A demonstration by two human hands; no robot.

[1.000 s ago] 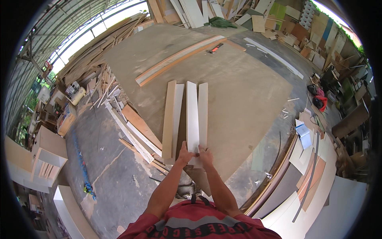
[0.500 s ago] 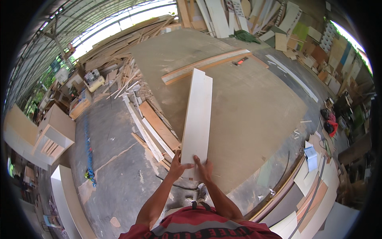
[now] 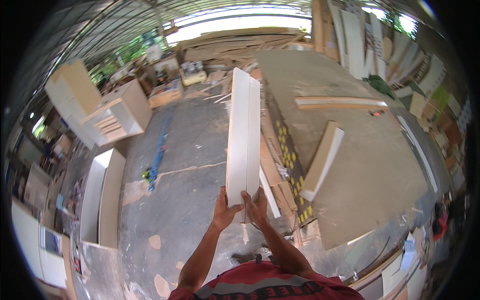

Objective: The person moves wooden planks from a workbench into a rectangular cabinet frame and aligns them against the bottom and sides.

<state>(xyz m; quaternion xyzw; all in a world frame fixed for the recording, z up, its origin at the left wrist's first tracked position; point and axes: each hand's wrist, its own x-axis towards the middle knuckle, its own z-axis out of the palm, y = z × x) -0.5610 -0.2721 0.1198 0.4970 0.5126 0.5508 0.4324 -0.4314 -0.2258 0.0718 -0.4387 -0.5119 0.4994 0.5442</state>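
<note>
My left hand [image 3: 226, 209] and my right hand [image 3: 255, 207] grip the near end of long white boards [image 3: 241, 140], one from each side, thumbs on the upper faces. The boards lie lengthwise together, with a dark seam between them. They point away from me over the grey floor, left of a broad brown work surface [image 3: 370, 200]. On that surface, near its left edge, rests a white-and-tan board piece [image 3: 322, 162]. Beyond it lies a long wood-edged strip [image 3: 340, 102], with a small red-and-black tool [image 3: 375, 114] close to its right end.
An open white cabinet carcass [image 3: 103, 197] stands on the floor to my left, with a larger box cabinet [image 3: 120, 115] beyond it. A blue bundled line [image 3: 159, 162] runs along the floor. Wood offcuts [image 3: 272, 175] lie beside the work surface. Stacked planks [image 3: 240, 42] fill the back.
The view has turned left, and the held boards have moved from over the work surface to over the floor. The white-and-tan piece now shows on the surface. Both hands keep their grip.
</note>
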